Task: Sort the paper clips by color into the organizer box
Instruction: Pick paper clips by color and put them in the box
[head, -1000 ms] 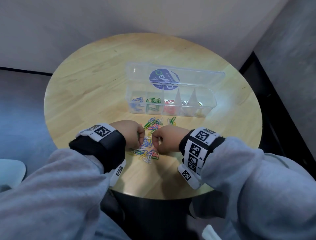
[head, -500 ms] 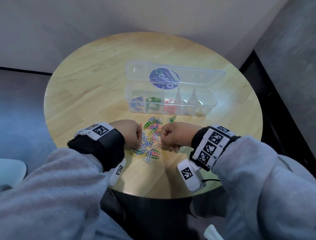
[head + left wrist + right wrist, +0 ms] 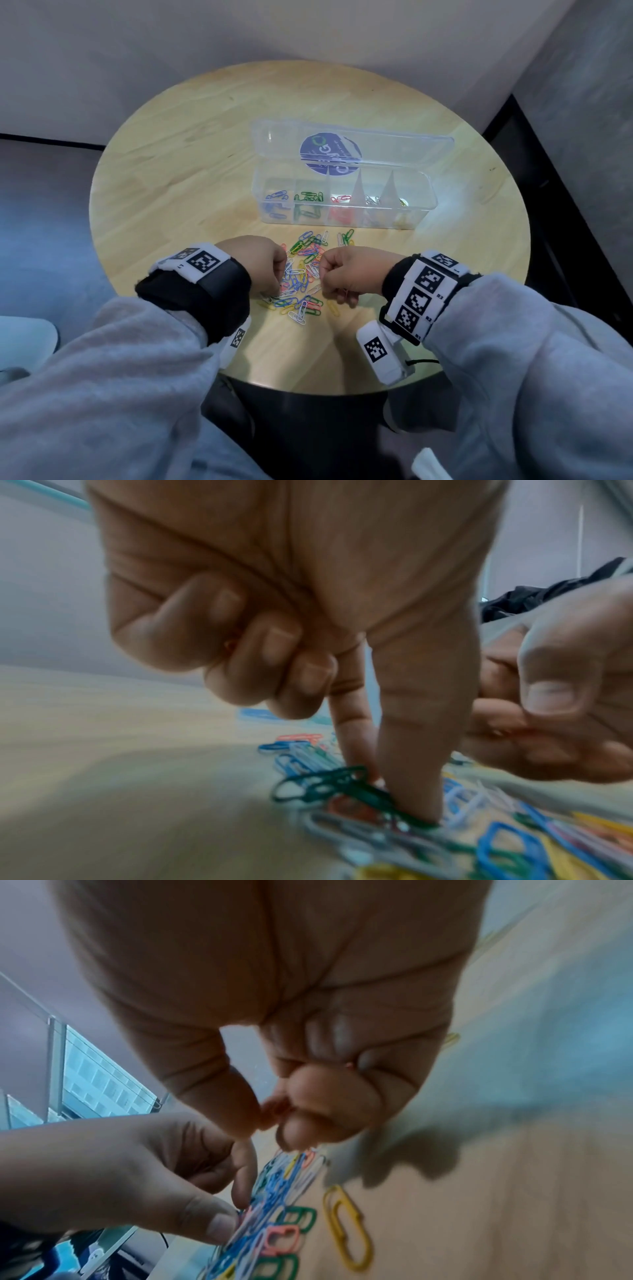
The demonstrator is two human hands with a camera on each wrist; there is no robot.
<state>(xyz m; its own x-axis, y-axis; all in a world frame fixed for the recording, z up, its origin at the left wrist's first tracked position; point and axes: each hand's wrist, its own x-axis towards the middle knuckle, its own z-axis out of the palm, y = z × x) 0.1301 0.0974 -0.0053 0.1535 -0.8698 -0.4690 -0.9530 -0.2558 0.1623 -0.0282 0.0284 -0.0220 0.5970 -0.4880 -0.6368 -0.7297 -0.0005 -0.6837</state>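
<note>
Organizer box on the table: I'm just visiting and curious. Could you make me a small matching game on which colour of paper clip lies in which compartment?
Seen from the head view, the organizer box has five compartments in a row.

Column one:
1. blue clips
2. green clips
3. red clips
4. yellow clips

Column two:
A. middle compartment
B. far-right compartment
C. far-left compartment
D. second compartment from the left

Pairs: 1-C, 2-D, 3-A, 4-B.
</note>
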